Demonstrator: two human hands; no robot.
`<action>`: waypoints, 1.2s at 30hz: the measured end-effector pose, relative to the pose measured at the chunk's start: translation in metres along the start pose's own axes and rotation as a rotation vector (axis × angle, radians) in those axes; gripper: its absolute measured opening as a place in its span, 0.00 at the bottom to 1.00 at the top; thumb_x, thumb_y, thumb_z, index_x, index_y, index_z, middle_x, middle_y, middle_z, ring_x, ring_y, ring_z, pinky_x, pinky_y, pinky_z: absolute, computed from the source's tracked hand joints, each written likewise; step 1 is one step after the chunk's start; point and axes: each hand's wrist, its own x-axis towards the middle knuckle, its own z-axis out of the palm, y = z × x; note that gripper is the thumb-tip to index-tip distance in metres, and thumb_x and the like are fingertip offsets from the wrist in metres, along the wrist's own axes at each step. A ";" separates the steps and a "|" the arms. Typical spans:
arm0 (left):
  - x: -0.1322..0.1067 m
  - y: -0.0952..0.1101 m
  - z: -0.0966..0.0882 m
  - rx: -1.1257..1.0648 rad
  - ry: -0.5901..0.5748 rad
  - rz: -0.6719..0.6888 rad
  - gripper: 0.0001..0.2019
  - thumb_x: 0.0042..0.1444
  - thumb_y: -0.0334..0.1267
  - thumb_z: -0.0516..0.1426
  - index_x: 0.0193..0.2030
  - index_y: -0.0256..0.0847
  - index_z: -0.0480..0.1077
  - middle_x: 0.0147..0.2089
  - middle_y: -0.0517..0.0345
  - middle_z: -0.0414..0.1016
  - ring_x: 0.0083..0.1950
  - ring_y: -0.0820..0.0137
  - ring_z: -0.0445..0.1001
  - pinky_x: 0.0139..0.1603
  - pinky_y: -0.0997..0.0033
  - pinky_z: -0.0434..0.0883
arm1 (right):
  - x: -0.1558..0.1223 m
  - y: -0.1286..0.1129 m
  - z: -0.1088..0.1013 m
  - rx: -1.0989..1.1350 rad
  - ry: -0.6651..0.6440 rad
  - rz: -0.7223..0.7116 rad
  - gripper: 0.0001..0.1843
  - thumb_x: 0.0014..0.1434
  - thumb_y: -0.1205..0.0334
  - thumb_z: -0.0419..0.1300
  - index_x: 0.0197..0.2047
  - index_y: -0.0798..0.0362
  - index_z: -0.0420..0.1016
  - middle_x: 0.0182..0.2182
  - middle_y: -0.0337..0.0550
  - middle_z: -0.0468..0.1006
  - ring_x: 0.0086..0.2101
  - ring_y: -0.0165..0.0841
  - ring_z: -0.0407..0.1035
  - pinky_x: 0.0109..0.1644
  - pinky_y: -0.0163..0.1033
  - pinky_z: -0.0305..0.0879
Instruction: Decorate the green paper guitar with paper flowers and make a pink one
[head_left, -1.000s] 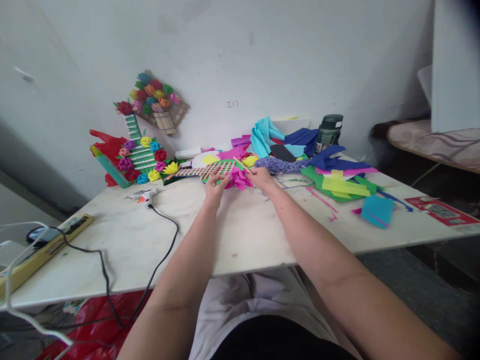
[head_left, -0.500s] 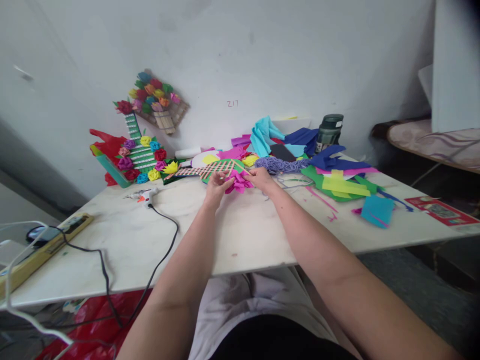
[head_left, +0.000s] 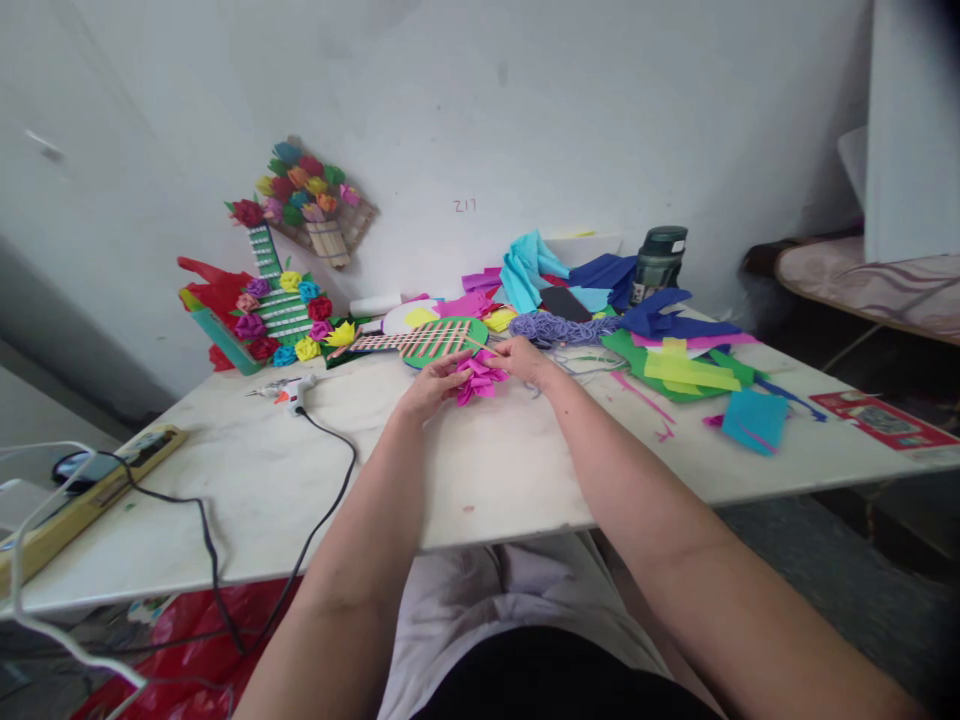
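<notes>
A bright pink crepe-paper flower is between my two hands, just above the table. My left hand has its thumb and fingers closed on the flower's left side. My right hand pinches a thin pale stick beside the flower's upper right; whether the stick joins the flower, I cannot tell. Right behind the hands lies a guitar-shaped craft piece, a green round body with a lattice of thin sticks along it and its neck pointing left. A yellow paper flower lies at the neck's end.
A glue gun with a black cord lies at left, near a power strip. A flower-covered craft leans behind it. Purple yarn, coloured paper and a dark bottle occupy the back and right.
The pink flower and my left hand have come slightly down toward me, uncovering more of the green body. The stick in my right hand has tilted flatter.
</notes>
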 end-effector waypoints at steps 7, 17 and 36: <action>0.006 -0.003 0.008 -0.030 0.196 0.061 0.18 0.32 0.36 0.69 0.35 0.38 0.77 0.29 0.57 0.76 0.27 0.73 0.72 0.30 0.73 0.68 | 0.006 0.007 0.006 0.072 0.105 -0.006 0.20 0.43 0.45 0.59 0.19 0.56 0.66 0.16 0.32 0.56 0.22 0.24 0.49 0.27 0.34 0.45; 0.011 0.000 0.016 -0.182 0.383 0.241 0.31 0.29 0.35 0.69 0.46 0.40 0.72 0.32 0.61 0.76 0.30 0.75 0.73 0.34 0.73 0.70 | 0.009 0.009 0.000 0.065 0.345 0.025 0.17 0.46 0.49 0.58 0.20 0.56 0.68 0.16 0.33 0.61 0.23 0.26 0.54 0.30 0.34 0.50; 0.007 0.000 0.033 -0.060 0.371 0.191 0.40 0.37 0.42 0.68 0.60 0.47 0.62 0.40 0.57 0.75 0.31 0.69 0.74 0.33 0.68 0.72 | 0.010 0.001 0.013 0.358 0.255 0.117 0.26 0.40 0.71 0.59 0.46 0.56 0.69 0.25 0.36 0.74 0.25 0.28 0.66 0.33 0.35 0.63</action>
